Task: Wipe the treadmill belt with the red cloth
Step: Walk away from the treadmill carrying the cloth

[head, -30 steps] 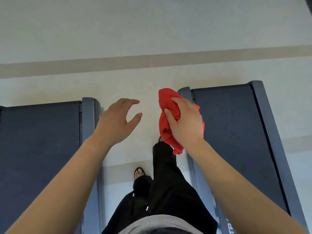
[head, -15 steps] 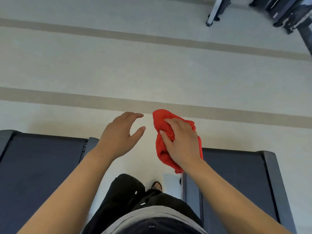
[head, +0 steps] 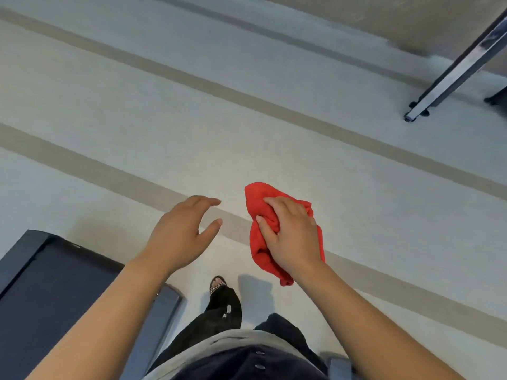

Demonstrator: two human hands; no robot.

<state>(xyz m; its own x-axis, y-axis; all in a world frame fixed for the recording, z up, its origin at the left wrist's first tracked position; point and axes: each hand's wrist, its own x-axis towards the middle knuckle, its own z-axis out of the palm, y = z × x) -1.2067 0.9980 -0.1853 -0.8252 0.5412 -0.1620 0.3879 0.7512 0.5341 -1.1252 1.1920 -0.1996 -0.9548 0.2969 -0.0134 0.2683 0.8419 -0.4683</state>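
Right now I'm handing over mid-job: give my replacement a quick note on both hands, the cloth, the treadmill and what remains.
Left hand: open, empty, held over the floor.
Right hand: closed on the bunched red cloth, held in the air over the floor, touching no belt.
Treadmill belt: lower left, with its side rail beside the person's leg.
Done: cloth in hand.
Left: bring the cloth down onto the belt and wipe; no wiping contact shows yet.

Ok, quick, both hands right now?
Left hand: open, empty, fingers curled.
Right hand: closed on the red cloth.
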